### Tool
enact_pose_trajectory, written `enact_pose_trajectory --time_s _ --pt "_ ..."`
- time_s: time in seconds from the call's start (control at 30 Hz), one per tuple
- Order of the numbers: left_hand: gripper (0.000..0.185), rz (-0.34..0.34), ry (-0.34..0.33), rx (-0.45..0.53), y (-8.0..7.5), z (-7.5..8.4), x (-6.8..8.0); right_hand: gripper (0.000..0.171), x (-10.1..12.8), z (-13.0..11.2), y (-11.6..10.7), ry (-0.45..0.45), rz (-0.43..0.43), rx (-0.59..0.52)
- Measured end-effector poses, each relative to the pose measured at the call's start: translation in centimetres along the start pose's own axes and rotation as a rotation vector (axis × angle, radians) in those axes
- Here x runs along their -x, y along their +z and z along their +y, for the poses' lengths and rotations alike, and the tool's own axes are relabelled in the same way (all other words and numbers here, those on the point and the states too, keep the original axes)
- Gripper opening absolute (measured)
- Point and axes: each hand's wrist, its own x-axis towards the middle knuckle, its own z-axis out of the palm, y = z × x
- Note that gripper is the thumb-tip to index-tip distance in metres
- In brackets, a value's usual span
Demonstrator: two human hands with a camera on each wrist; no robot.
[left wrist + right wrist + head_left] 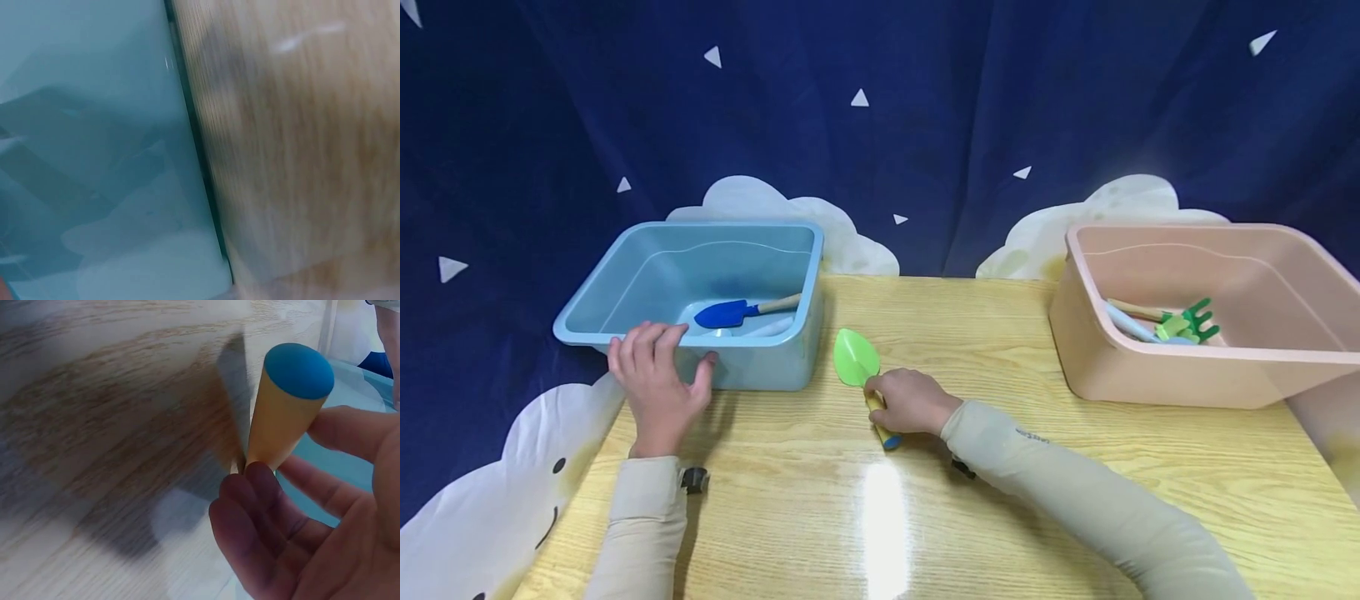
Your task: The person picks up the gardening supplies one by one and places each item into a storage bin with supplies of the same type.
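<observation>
My right hand (913,402) pinches the wooden handle of a small trowel (856,358) with a light green, leaf-shaped blade. The blade points away from me, and the blue handle end (299,372) faces the right wrist camera. In that view, the thumb and fingers (234,531) meet around the handle, low over the table. My left hand (658,383) grips the front rim of a blue plastic bin (760,362), fingers bent over the edge and thumb at the outer wall. Inside that bin lies a dark blue trowel (724,314) with a wooden handle.
At the right stands a pink bin (1187,379) holding a green hand rake (1201,321) and other small tools. Both bins stand on a wood-grain table (775,500). A dark blue curtain (925,142) with white triangles and clouds hangs behind.
</observation>
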Motion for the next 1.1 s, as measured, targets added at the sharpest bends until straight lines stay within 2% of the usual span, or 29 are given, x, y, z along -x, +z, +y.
enact_pose_trajectory --time_s 0.4,0.67,0.93,1.1 --pt "0.044 -0.002 -0.006 -0.003 -0.20 0.09 -0.20 0.024 -0.34 0.17 0.17 0.018 0.025 -0.032" --pt "0.045 -0.034 -0.019 -0.010 -0.41 0.01 0.17 0.020 -0.03 -0.14 0.49 0.055 -0.008 -0.025" --pt "0.045 -0.026 -0.007 -0.022 -0.36 0.02 0.14 0.026 -0.10 0.18 0.19 0.051 -0.012 -0.041" --pt "0.045 -0.028 -0.006 -0.022 -0.33 0.01 -0.02 0.024 -0.05 0.45 -0.06 0.065 -0.021 -0.050"
